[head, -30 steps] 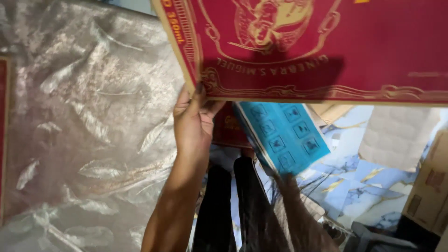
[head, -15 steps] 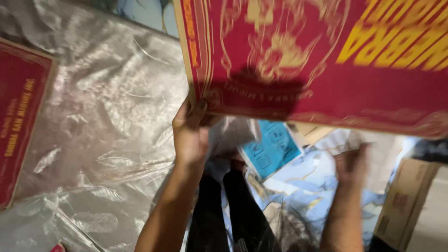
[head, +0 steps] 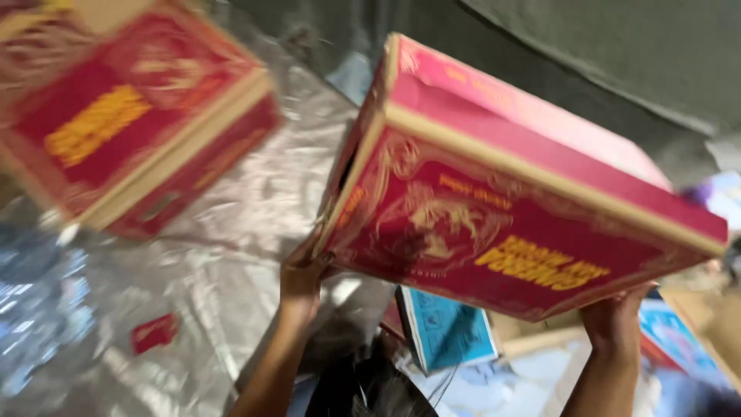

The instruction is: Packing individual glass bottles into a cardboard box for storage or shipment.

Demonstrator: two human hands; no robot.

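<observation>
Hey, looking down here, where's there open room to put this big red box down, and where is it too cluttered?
Free patch: the silvery plastic sheet between the second red box at upper left, the small red card and the left hand. Crowded: lower right, under the held red box and right hand, where a blue booklet and papers pile up.

Dim indoor light, heavy motion blur throughout. Glare patches on crinkled plastic sheet (head: 208, 270) at left. Red box (head: 525, 208) casts shadow underneath. Far upper-left box (head: 131, 116) smeared, soft.
</observation>
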